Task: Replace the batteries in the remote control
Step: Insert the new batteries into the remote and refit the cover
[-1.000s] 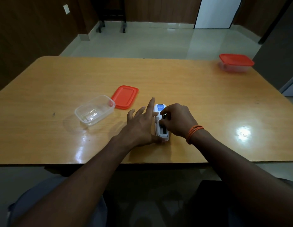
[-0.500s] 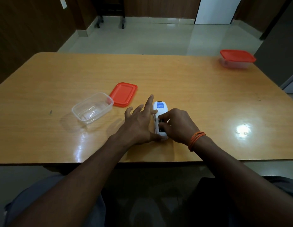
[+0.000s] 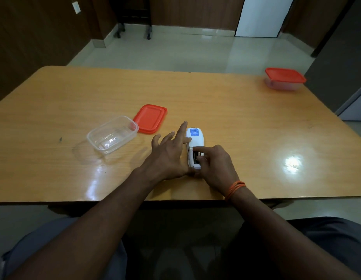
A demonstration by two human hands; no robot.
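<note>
A white remote control [image 3: 195, 137] lies face down on the wooden table [image 3: 246, 122], a blue sticker on its far end. Its back cover is off, and a dark battery [image 3: 194, 157] shows in the open compartment. My left hand [image 3: 167, 156] rests against the remote's left side with fingers spread, index finger along its edge and thumb at its near end. My right hand [image 3: 216, 166] reaches in from the right. Its index finger touches the compartment's far end and its thumb pinches a battery there; the other fingers hide the compartment's right half.
An empty clear plastic container [image 3: 90, 138] sits left of my hands, its red lid [image 3: 150, 118] flat beside it. A closed container with a red lid [image 3: 284, 78] stands at the far right corner. The table's near edge is just below my wrists.
My right hand has shifted toward the remote's near end and its index finger has stretched out over the compartment. The left hand has stayed against the remote.
</note>
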